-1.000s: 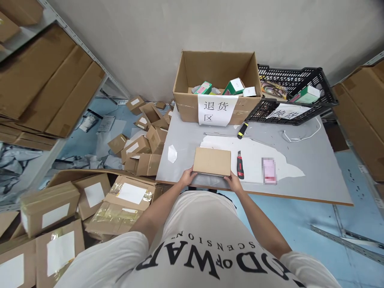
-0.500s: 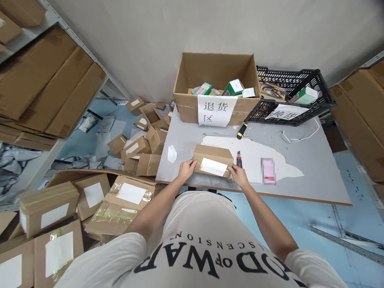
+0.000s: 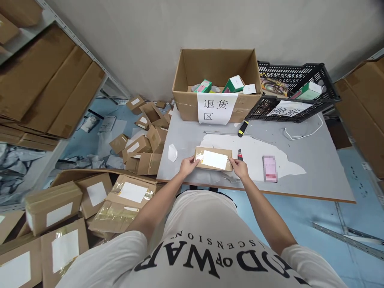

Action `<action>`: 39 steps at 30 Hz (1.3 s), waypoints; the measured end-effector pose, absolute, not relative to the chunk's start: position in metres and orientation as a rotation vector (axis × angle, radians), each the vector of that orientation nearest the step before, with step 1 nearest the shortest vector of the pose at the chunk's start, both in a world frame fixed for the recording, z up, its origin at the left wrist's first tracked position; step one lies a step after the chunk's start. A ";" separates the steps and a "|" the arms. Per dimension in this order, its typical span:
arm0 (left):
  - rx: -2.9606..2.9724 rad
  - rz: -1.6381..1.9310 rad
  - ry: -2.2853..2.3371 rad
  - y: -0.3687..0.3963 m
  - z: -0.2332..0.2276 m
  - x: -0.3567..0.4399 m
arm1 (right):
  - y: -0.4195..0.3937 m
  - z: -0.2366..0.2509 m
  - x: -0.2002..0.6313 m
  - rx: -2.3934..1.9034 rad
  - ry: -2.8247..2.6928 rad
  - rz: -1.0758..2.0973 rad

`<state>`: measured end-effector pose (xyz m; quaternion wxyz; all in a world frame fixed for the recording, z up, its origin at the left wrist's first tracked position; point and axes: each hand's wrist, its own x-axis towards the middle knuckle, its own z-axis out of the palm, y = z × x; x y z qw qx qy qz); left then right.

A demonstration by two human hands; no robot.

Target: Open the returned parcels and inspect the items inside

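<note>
Two bare hands hold a small cardboard parcel (image 3: 213, 159) flat on the near edge of a grey table (image 3: 315, 168), straight in front of the person. The left hand (image 3: 188, 165) clasps the parcel's left end and the right hand (image 3: 239, 168) clasps its right end, fingers curled around the short sides. The parcel is a low brown box, label side up, with a white shipping label (image 3: 214, 159) covering most of the top under glossy clear tape. By the look of it, the step in hand is settling the sealed parcel for opening; a sensible next move would need one hand free for the red utility knife (image 3: 240, 153) just beside the right hand. Behind stand an open cardboard box (image 3: 216, 68) with a paper sign and a black crate (image 3: 295, 80).
</note>
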<state>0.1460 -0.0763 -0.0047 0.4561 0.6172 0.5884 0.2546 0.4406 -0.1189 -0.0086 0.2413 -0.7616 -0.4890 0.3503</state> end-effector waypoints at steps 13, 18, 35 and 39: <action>1.508 0.651 1.569 -0.086 -0.004 0.153 | -0.139 -0.067 0.483 -2.400 -1.354 0.683; 1.518 0.623 1.627 -0.101 -0.003 0.154 | -0.133 -0.078 0.483 -2.503 -1.453 0.737; 2.423 0.269 1.107 -0.127 0.000 0.175 | -0.077 0.060 0.431 -1.538 -2.076 0.790; 2.435 0.287 1.094 -0.127 -0.003 0.173 | -0.072 0.075 0.407 -1.307 -2.416 0.941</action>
